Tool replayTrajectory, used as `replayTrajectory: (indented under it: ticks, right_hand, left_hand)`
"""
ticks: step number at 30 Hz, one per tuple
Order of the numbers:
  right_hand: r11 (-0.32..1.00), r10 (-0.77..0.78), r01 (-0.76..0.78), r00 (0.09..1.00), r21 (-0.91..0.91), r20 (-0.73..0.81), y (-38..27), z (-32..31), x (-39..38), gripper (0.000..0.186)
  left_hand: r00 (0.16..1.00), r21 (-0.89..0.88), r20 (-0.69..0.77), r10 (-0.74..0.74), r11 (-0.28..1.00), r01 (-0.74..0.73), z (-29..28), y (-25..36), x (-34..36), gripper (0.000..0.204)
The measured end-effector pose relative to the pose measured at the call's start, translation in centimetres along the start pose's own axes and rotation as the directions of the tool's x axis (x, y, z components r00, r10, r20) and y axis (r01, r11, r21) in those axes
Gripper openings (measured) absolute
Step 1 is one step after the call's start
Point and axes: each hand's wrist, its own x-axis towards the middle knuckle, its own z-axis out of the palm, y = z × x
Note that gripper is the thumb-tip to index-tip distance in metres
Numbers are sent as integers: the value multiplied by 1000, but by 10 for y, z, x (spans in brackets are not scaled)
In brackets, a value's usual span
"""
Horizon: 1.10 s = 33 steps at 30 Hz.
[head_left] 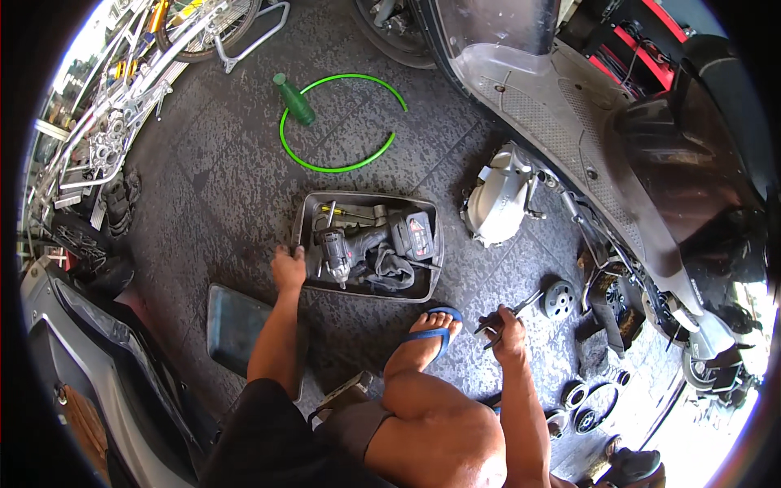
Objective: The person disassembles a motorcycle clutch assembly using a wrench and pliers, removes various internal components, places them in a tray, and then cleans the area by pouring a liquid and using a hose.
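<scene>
My left hand (288, 268) is at the left rim of a dark, shallow plastic tray (370, 294), fingers curled against the edge. In the tray lie a black cordless impact wrench (340, 250) with its battery (412, 236), a dark rag (389, 268), a yellow-handled screwdriver (346, 213) and other metal tools. My right hand (509, 332) is closed around a slim metal tool (530, 300), held beside my sandalled foot. Its silver end points up and right, and dark ends stick out below the fingers; its exact kind is unclear.
A second shallow tray (232, 325) lies left of my leg. Beyond are a green bottle (294, 101) and a green hose (338, 170). At right sit a white engine cover (498, 199), a round perforated metal part (559, 300), several rings (575, 395) and a scooter (561, 122). Another motorcycle body (106, 350) stands left.
</scene>
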Motion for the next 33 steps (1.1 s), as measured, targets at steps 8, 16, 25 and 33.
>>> replayTrajectory:
  ticks: [8,16,25,33]
  right_hand:
    - [999,8,-8,1000,38,23,10,-4,5,17]
    - [987,156,-157,987,20,25,37,-15,4,13]
    - [974,165,-155,985,-165,51,47,-4,12,23]
    - [928,1,9,1000,-373,27,-18,-30,11,23]
  left_hand:
    - [928,113,-5,-372,922,370,16,9,-74,47]
    - [902,-571,238,-360,700,430,113,54,-78,39]
    - [735,-571,663,138,729,378,132,163,-68,48]
    - [814,-35,101,572,820,-571,12,39,-159,25]
